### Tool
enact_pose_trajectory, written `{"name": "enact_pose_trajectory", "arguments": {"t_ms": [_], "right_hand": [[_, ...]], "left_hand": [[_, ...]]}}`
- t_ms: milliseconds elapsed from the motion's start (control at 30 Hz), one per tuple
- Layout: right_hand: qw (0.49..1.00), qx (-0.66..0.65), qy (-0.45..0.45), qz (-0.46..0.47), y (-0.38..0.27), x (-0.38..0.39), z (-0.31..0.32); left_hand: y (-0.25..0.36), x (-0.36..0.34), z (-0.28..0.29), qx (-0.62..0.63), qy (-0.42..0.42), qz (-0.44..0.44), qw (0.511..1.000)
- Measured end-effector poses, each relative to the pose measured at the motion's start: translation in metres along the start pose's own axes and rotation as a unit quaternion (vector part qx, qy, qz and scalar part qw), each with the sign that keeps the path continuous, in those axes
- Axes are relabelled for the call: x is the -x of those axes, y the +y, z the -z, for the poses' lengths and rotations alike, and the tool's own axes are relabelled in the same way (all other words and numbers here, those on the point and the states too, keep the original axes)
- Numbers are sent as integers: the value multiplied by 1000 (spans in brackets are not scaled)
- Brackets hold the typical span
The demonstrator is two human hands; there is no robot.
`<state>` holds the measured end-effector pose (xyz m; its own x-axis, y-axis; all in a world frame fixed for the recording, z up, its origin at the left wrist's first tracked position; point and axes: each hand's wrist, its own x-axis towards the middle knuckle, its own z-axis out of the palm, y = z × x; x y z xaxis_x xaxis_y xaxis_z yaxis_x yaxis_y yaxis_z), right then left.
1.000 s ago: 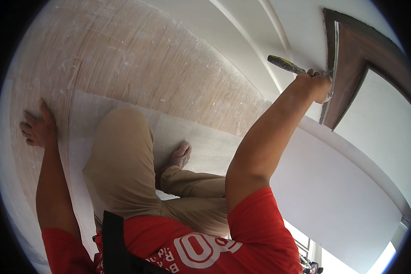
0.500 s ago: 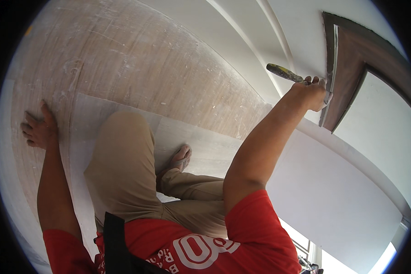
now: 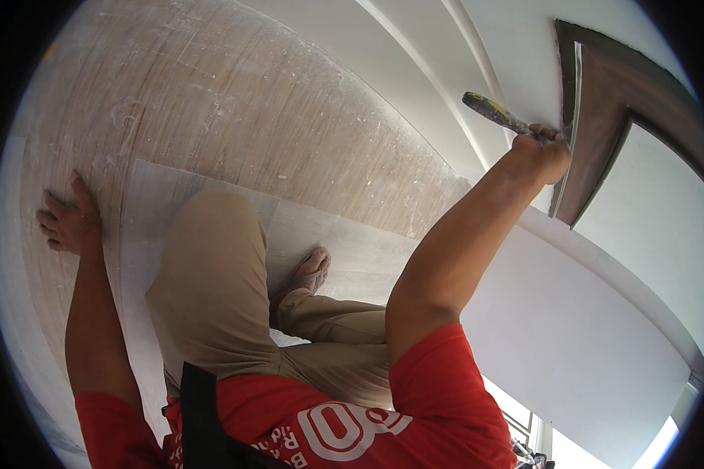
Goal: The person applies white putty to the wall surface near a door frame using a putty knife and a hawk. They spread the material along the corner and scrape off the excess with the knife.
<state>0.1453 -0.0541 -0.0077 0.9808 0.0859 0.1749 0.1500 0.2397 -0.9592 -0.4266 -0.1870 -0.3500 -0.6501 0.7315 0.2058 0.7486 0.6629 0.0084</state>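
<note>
My right hand (image 3: 545, 152), at the upper right, grips a putty knife (image 3: 494, 111) with a black-and-yellow handle. The blade end is mostly hidden by the hand, up against the pale edge strip of a dark brown frame (image 3: 602, 86) on the white wall (image 3: 516, 55). Far to the left, my left hand (image 3: 72, 219) lies open on the dusty wood-look floor (image 3: 235, 94), fingers spread, holding nothing.
Paler planks (image 3: 352, 250) lie around my bent knee (image 3: 211, 234) and my sandaled foot (image 3: 313, 270). Pale moulded trim (image 3: 414, 55) runs above the floor. A smooth white panel (image 3: 571, 320) curves along the lower right, with a bright opening (image 3: 563, 449) below it.
My right hand and the knife shifted down, then moved back up and slightly right along the frame's edge. My left hand remains on the floor.
</note>
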Motion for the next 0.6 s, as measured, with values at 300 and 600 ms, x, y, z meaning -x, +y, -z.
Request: {"name": "enact_pose_trajectory", "arguments": {"t_ms": [300,600], "right_hand": [[999,28,-8,29,9,22,-4],[998,-51,-10,-47,21,25,33]], "left_hand": [[-5,-2,-5,-24,-3,1,1000],[-4,-1,-4,5,-2,-4,1000]]}}
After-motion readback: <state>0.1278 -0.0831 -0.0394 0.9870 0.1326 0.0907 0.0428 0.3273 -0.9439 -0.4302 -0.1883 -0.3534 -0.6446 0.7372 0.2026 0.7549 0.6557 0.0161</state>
